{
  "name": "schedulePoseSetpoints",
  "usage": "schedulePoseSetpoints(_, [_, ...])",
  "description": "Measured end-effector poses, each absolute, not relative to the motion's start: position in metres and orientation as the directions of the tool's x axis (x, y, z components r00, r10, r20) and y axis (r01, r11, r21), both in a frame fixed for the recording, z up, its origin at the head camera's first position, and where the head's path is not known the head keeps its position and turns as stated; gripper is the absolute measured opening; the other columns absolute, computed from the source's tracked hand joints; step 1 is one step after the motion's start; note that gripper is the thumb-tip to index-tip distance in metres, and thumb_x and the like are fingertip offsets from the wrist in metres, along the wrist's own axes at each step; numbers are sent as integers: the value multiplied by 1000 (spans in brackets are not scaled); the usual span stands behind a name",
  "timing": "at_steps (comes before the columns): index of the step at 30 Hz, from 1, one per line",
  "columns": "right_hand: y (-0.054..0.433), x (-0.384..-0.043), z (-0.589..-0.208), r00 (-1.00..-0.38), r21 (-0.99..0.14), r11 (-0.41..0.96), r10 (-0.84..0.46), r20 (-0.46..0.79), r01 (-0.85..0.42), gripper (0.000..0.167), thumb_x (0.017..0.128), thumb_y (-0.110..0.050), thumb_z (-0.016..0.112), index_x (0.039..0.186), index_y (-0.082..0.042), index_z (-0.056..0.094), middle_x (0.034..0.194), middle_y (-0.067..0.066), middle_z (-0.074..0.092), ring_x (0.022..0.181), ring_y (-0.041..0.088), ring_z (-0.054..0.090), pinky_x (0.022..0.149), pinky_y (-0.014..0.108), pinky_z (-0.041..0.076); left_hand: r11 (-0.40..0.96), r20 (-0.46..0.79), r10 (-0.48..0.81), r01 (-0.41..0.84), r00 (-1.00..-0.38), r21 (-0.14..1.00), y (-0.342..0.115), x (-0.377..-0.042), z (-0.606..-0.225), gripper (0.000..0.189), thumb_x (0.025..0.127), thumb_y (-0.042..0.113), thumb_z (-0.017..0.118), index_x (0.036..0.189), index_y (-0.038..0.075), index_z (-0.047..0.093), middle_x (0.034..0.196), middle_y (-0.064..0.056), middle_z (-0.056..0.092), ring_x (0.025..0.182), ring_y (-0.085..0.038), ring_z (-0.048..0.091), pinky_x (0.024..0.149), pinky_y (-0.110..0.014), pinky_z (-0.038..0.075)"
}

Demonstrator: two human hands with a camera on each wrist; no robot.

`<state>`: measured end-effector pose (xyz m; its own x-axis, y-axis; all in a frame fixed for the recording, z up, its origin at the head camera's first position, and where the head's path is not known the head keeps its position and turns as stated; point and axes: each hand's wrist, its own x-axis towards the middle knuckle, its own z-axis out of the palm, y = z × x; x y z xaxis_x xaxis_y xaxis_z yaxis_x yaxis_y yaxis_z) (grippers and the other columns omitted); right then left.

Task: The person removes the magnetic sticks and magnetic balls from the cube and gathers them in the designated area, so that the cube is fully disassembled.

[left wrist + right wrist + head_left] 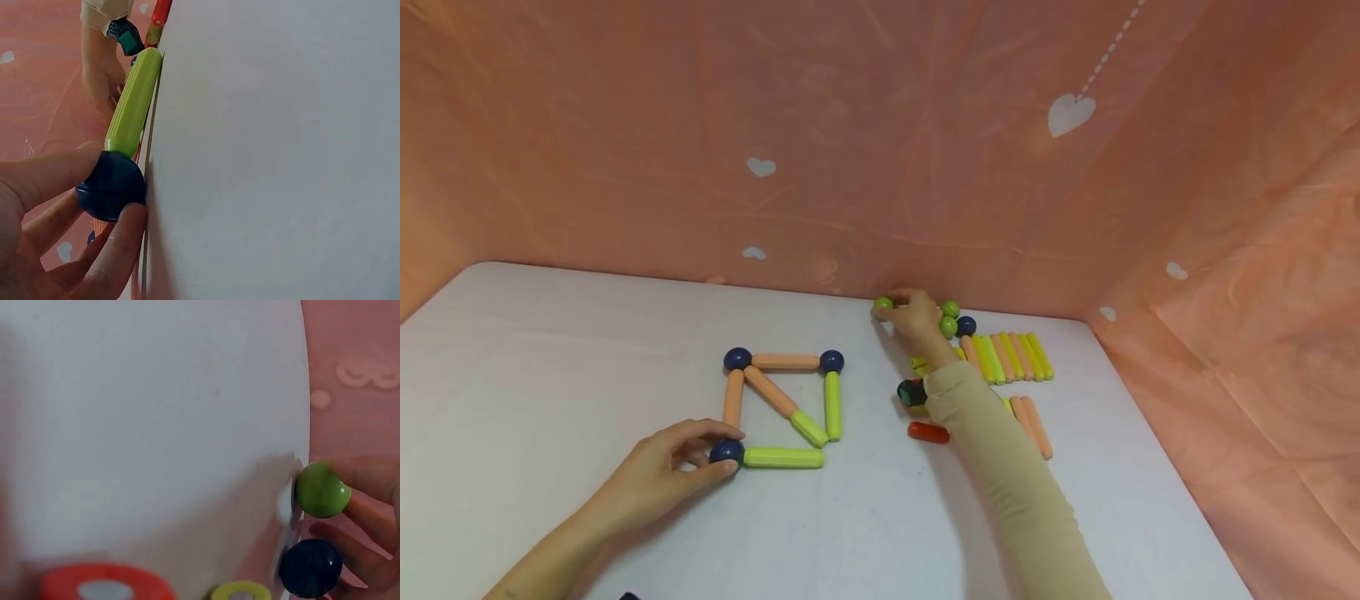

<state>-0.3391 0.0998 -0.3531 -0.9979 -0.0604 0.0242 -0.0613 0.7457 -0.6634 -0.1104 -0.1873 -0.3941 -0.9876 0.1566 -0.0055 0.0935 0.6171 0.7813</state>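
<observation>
With thumb and fingers, my left hand [658, 471] grips a dark blue ball [727, 452] at the near left corner of a flat figure of rods and balls. A yellow-green rod [132, 103] runs from that ball, end against it. An orange rod [733, 398] leads up to another blue ball [738, 359], joined by a top orange rod [786, 362] to a third blue ball [831, 361]. A two-piece diagonal [771, 392] and a green side rod [832, 406] lie inside and right. At the far edge, my right hand [917, 321] pinches a green ball [322, 489].
Right of the right hand sit green balls [949, 327] and a dark blue ball [966, 325]. Rows of yellow, green and orange rods [1007, 358] lie nearby. A red rod [928, 432] is left of the right sleeve [1007, 475]. Pink cloth [850, 125] hangs behind the white table [850, 533].
</observation>
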Motion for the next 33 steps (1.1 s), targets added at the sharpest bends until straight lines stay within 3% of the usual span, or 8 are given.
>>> schedulePoseSetpoints(3, [102, -335, -352, -997, -681, 728, -73, 26, -72, 44, 88, -25, 70, 128, -9, 61, 130, 7, 61, 125, 27, 50, 114, 48, 19, 617, -4, 157, 95, -988, 781, -187, -110, -395, 35, 86, 32, 71, 118, 19, 65, 115, -2, 65, 82, -7, 56, 72, -30, 44])
schedulePoseSetpoints(8, [109, -325, -349, -995, -773, 626, -76, 72, -103, 46, 88, -23, 69, 130, -8, 59, 132, 10, 59, 125, 28, 50, 109, 44, 37, 625, 12, 163, 113, -987, 772, -188, -112, -395, 34, 87, 32, 71, 118, 19, 65, 114, -1, 65, 83, -7, 56, 73, -30, 44])
schedulePoseSetpoints(13, [114, -307, -348, -984, -843, 510, -56, 168, -173, 42, 87, -18, 70, 126, -4, 62, 130, 14, 60, 126, 27, 49, 110, 44, 36, 635, 19, 166, 122, -986, 762, -192, -114, -396, 34, 87, 31, 71, 118, 19, 65, 114, -1, 65, 85, -9, 57, 74, -32, 45])
schedulePoseSetpoints(17, [117, -287, -348, -977, -863, 460, -68, 202, -210, 36, 87, -15, 70, 120, -1, 64, 123, 15, 64, 119, 27, 55, 105, 41, 43, 634, 17, 172, 123, -985, 764, -194, -116, -396, 34, 87, 32, 71, 118, 19, 65, 114, -2, 64, 87, -11, 57, 74, -33, 46])
schedulePoseSetpoints(23, [123, -248, -341, -985, -893, 419, -118, 128, -167, 35, 89, -17, 68, 121, -4, 63, 120, 13, 65, 111, 25, 60, 96, 36, 51, 636, 9, 165, 113, -986, 763, -193, -117, -395, 35, 87, 36, 70, 118, 22, 65, 116, -2, 65, 89, -12, 58, 77, -36, 47])
schedulePoseSetpoints(29, [119, -222, -345, -982, -911, 396, -181, 50, -119, 35, 90, -19, 67, 122, -6, 63, 120, 13, 65, 110, 24, 61, 94, 34, 52, 629, 3, 170, 111, -985, 769, -195, -117, -396, 35, 88, 36, 69, 119, 21, 64, 120, -6, 63, 95, -16, 59, 80, -44, 50])
schedulePoseSetpoints(33, [112, -210, -357, -975, -916, 380, -215, 46, -127, 34, 89, -18, 68, 120, -5, 64, 118, 13, 66, 107, 24, 62, 93, 34, 51, 630, 5, 175, 116, -985, 768, -195, -117, -397, 35, 88, 35, 69, 120, 20, 64, 119, -6, 64, 94, -16, 59, 78, -42, 49])
